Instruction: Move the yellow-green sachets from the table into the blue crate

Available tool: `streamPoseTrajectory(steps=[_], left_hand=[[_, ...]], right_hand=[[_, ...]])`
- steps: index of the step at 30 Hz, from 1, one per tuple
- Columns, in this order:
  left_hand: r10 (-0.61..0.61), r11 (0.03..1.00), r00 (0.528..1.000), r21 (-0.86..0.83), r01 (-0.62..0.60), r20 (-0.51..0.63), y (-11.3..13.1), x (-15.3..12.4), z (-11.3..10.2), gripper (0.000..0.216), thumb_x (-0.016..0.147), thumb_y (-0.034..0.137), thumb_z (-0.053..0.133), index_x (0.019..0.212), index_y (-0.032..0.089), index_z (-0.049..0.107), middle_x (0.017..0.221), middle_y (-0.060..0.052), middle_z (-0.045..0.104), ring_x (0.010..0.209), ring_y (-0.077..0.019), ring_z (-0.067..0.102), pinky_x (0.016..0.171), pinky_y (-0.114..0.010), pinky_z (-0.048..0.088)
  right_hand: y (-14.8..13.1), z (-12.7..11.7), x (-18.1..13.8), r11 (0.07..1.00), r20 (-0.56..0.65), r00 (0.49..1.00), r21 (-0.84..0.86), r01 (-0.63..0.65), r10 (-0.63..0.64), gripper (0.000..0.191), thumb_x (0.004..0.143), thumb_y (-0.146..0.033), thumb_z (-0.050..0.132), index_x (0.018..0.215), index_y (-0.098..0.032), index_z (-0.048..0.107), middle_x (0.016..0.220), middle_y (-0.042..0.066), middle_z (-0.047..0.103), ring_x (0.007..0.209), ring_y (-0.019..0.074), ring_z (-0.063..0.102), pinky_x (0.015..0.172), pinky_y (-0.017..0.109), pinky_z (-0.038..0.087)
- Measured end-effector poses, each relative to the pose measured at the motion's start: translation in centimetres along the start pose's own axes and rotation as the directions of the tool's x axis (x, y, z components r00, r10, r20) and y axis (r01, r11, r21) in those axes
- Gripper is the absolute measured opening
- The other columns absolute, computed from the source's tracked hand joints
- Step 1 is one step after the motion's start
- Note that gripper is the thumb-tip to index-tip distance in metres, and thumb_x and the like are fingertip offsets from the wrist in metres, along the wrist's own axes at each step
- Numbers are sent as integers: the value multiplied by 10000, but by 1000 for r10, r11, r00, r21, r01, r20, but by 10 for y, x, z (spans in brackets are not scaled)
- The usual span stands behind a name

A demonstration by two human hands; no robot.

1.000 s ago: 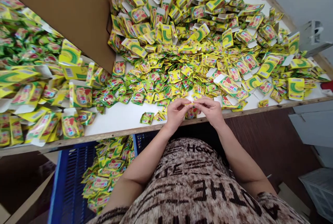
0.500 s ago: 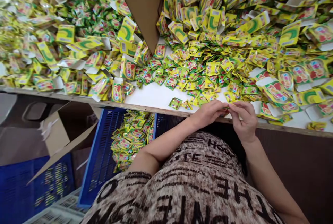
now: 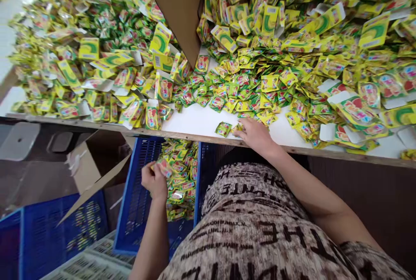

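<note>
Left hand (image 3: 156, 181), lower left of centre: grasping one blurred packet (image 3: 165, 168) above a blue crate (image 3: 134, 202). Right hand (image 3: 255, 136), centre: at a yellow sachet (image 3: 236, 127), grip cannot be told. Sachet heap (image 3: 247, 86), beyond. Cardboard panel (image 3: 182, 4), top centre.

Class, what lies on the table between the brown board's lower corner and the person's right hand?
In the head view, small green and yellow sachets, then white tabletop.

I see a mottled brown-and-cream top (image 3: 253, 215) printed with bold black capitals (image 3: 285, 233), "THE" legible, plus smaller lettering; its matching right sleeve (image 3: 362, 252) stops above the elbow. My left hand (image 3: 156, 180) and right hand (image 3: 256, 136) are bare.
</note>
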State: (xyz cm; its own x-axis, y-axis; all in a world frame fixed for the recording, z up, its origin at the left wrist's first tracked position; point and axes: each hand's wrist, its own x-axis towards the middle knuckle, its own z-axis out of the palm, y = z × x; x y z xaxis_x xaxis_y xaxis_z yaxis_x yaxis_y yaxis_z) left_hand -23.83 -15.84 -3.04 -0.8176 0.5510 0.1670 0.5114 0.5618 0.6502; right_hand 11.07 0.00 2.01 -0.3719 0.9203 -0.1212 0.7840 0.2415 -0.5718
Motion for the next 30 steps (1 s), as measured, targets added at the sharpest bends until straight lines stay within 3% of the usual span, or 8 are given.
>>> streamPoseTrajectory(steps=[4,8,10,13,16,19,22,30], left_hand=[[-286,941,958,183,284,-18,-44,-16,-9,102,815,191,546,868,129,607,706,2,543,763,-202,578,834,-365,496],[-307,928,942,177,327,-132,-34,6,-6,240,853,257,597,1043,110,601,915,-69,652,895,-202,623,854,-326,507],[-234,956,952,133,263,-199,-15,25,-4,325,881,275,594,1155,103,571,1100,-117,648,998,-194,620,912,-317,499],[61,990,971,-110,-88,-230,46,30,14,294,937,334,552,1154,139,589,1132,-97,645,1008,-169,624,922,-306,504],[333,823,939,-512,-247,84,130,-11,49,265,928,415,591,1003,171,665,876,-29,677,803,-138,643,810,-284,535],[511,722,668,-692,9,542,200,-75,86,298,796,411,755,967,171,710,793,-21,694,703,-131,638,688,-257,533],[501,692,420,-642,330,757,235,-120,118,372,691,411,836,929,154,713,738,-16,691,639,-131,624,618,-256,519],[425,530,480,-641,555,767,248,-138,137,274,635,290,878,726,148,662,708,20,628,683,-85,571,682,-207,489]], right_hand=[[1,8,-1,994,37,997,-85,71,-68,168,887,-251,654,1028,-170,699,1068,132,682,970,279,650,796,356,482],[30,9,-6,963,-195,975,224,149,-105,158,841,-294,688,959,-201,737,929,65,695,842,223,639,764,352,496],[40,7,-6,921,-268,962,363,144,-45,227,792,-379,746,942,-210,764,929,59,683,791,199,622,718,345,504],[44,2,-8,797,-241,964,601,57,113,321,683,-430,835,898,-201,770,887,48,690,758,185,621,688,345,533],[41,-2,-10,520,-112,952,853,-56,285,371,582,-426,887,811,-187,720,773,13,687,693,169,623,660,346,566],[42,-7,-15,323,-80,926,945,-48,370,392,524,-392,913,762,-186,681,750,-3,687,672,146,618,653,319,570],[49,-14,-27,304,-155,909,952,34,387,416,493,-341,929,812,-193,706,811,4,718,745,152,647,720,306,568],[65,-8,-45,256,-241,826,959,122,509,260,638,-364,858,768,-186,721,726,-8,691,663,129,606,686,290,533]])
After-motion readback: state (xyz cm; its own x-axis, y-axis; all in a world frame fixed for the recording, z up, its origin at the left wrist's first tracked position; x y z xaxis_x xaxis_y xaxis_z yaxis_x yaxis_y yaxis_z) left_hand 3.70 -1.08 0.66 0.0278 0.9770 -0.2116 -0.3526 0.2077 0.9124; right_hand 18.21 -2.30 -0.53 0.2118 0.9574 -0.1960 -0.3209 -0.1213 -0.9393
